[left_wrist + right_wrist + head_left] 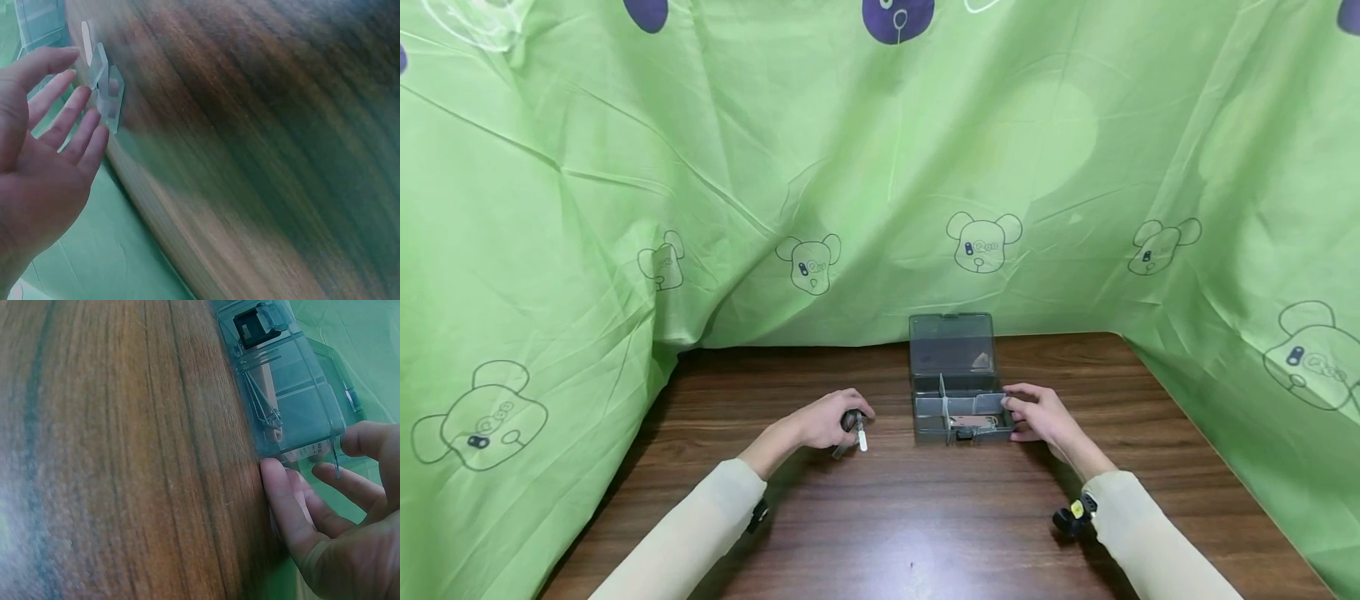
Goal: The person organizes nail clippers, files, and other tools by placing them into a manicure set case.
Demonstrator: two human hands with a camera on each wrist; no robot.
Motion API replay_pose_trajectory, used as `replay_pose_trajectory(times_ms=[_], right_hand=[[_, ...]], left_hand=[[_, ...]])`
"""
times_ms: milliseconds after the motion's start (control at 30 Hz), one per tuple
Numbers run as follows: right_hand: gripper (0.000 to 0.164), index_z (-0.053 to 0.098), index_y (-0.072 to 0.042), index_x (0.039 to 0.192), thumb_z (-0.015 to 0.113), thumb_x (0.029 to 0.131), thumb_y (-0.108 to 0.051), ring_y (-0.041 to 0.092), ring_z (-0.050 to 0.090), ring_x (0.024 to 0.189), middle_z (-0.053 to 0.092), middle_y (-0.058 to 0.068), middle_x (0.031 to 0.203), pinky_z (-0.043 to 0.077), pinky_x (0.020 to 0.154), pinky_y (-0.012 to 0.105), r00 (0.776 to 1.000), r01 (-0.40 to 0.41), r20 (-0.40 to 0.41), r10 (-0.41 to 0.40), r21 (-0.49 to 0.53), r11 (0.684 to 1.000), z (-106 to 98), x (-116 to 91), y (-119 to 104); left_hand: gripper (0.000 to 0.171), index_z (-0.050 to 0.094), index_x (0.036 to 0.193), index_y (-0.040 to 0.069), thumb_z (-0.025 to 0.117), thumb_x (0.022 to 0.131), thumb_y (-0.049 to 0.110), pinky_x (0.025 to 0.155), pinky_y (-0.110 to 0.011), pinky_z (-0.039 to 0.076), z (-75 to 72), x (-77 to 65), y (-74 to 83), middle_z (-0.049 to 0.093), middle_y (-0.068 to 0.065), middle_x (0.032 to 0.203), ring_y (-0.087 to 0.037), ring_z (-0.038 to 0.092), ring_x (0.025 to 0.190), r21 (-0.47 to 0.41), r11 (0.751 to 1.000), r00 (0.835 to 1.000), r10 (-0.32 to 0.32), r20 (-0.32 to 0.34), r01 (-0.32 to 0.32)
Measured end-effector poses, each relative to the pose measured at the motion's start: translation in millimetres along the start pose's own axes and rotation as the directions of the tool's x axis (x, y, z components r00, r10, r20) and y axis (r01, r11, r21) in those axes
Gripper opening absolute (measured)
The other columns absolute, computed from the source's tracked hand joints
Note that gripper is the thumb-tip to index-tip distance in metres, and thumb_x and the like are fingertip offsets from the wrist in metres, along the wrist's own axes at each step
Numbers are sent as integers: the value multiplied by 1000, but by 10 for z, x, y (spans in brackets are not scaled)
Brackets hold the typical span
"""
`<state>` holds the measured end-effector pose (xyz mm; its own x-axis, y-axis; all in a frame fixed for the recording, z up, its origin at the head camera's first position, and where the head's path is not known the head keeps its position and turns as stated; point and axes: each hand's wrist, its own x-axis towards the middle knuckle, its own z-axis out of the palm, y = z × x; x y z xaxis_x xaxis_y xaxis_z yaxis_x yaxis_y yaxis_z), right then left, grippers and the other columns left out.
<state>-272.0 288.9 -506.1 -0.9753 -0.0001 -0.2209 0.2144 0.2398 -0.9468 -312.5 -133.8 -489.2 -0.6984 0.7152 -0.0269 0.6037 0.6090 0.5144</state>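
My left hand (831, 419) curls its fingers over a small item with a dark rounded part and a white strip (862, 439), above or on the table. In the left wrist view, clear angular plates (115, 100) show at my fingertips; their kind is unclear. A smoky see-through compartment box (929, 433) stands to the right, its lid (951, 343) raised behind it. My right hand (1045, 417) holds the box's right end, thumb at the rim and other fingers lower on the side. Inside its front compartment lie a pinkish flat piece (972, 422) and bent metal wires (265, 403).
A brown wood-grain table (880, 517) lies beneath everything. Green cloth (865, 167) printed with bear heads hangs behind and along both sides. Dark bands with small devices (1075, 512) sit at both cuffs. The box has a black front latch (253, 326).
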Motion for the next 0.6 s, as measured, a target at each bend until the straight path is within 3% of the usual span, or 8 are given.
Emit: replay_pose_trajectory(times_ms=[300, 600], right_hand=[[51, 51, 0, 152, 63, 106, -18, 20, 59, 88, 56, 13, 106, 65, 74, 43, 1000, 2, -2, -2, 5, 1000, 15, -2, -9], [52, 50, 2, 152, 65, 105, -17, 23, 59, 92, 55, 14, 107, 65, 72, 46, 1000, 15, -7, -14, 18, 1000, 23, -44, -14]], left_hand=[[35, 75, 122, 11, 84, 88, 9, 106, -50, 48, 34, 1, 51, 62, -5, 129, -30, 56, 123, 65, 998, 1000, 2, -30, 0], [16, 78, 107, 15, 83, 91, 15, 96, -44, 50, 133, 69, 6, 66, 1, 111, -26, 58, 111, 149, 989, 995, 25, -99, -10]])
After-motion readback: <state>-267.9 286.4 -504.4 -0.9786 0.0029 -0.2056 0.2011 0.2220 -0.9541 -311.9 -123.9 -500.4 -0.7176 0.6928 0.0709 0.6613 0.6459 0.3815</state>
